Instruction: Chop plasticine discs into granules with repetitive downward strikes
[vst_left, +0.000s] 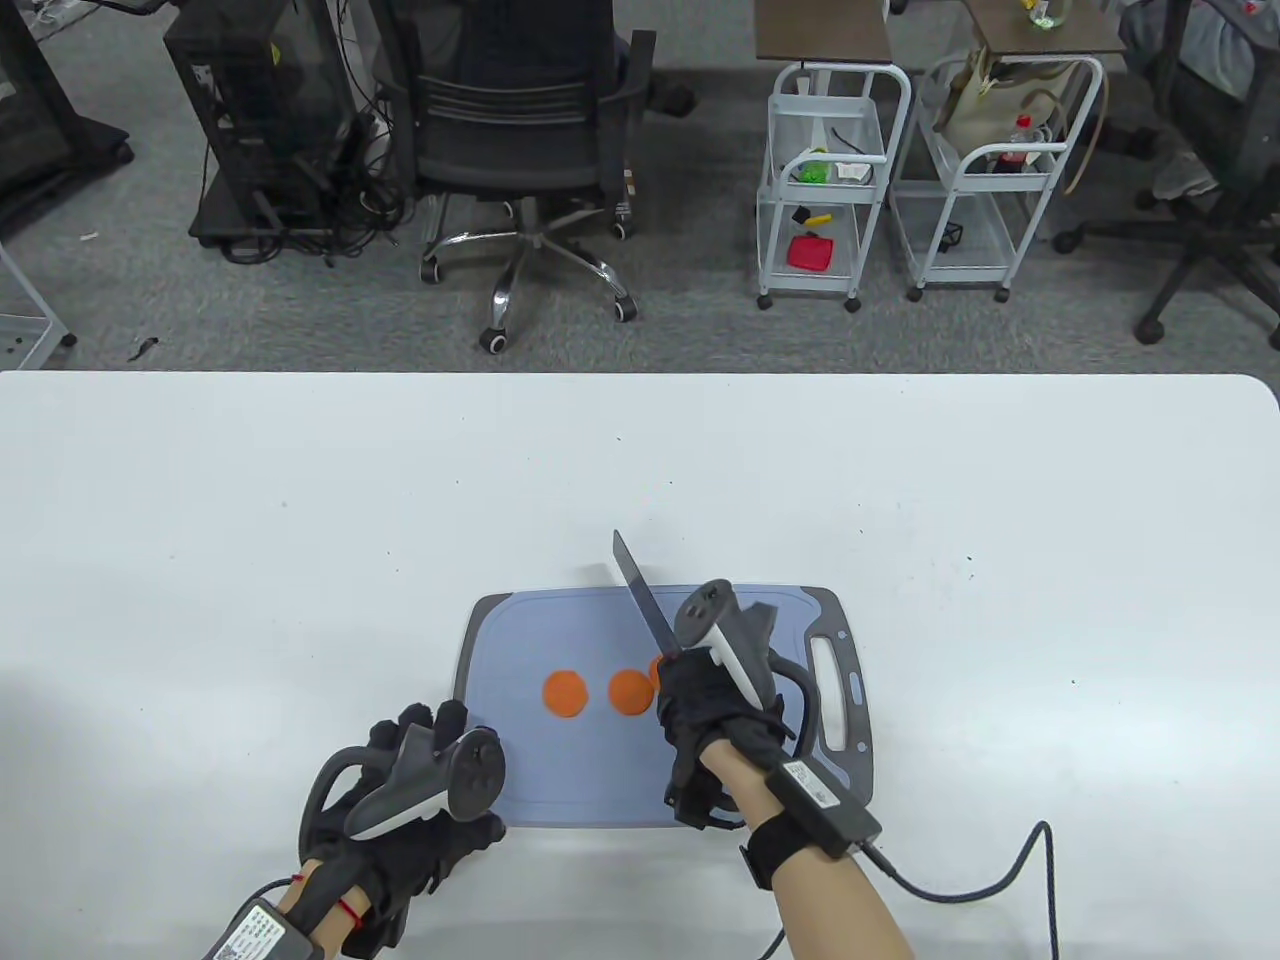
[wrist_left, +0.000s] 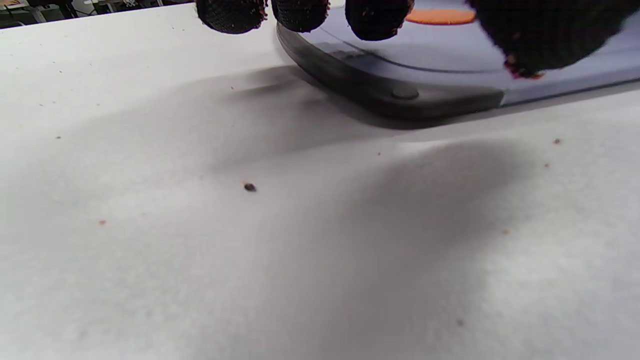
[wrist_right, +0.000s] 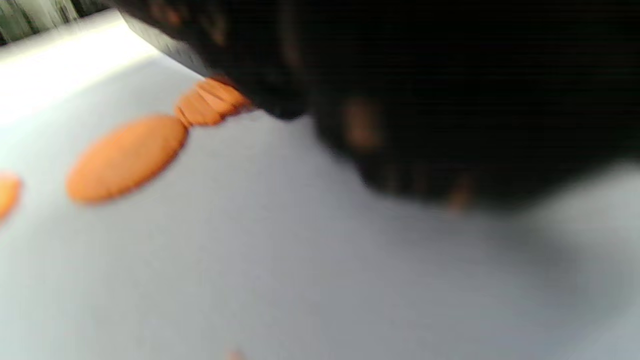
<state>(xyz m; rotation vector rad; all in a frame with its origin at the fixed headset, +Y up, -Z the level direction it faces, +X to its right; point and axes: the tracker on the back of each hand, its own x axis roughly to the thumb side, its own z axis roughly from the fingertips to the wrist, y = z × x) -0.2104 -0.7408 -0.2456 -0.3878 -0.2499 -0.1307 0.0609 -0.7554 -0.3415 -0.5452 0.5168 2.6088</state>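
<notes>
Three flat orange plasticine discs lie in a row on the blue-grey cutting board (vst_left: 560, 620): the left disc (vst_left: 565, 693), the middle disc (vst_left: 630, 691) and a third disc (vst_left: 655, 668) mostly hidden under my right hand. My right hand (vst_left: 710, 705) grips the handle of a knife (vst_left: 642, 603), blade pointing up and away above the third disc. In the right wrist view the third disc (wrist_right: 210, 102) shows cut lines, beside the middle disc (wrist_right: 125, 157). My left hand (vst_left: 420, 790) rests by the board's near-left corner (wrist_left: 400, 95), with its fingertips (wrist_left: 377, 17) over the board's edge.
The white table (vst_left: 300, 520) stretches wide around the board. The board's handle slot (vst_left: 835, 680) lies to the right of my right hand. A cable (vst_left: 1000, 880) trails from my right wrist over the table. Small crumbs (wrist_left: 249, 187) dot the table by the left hand.
</notes>
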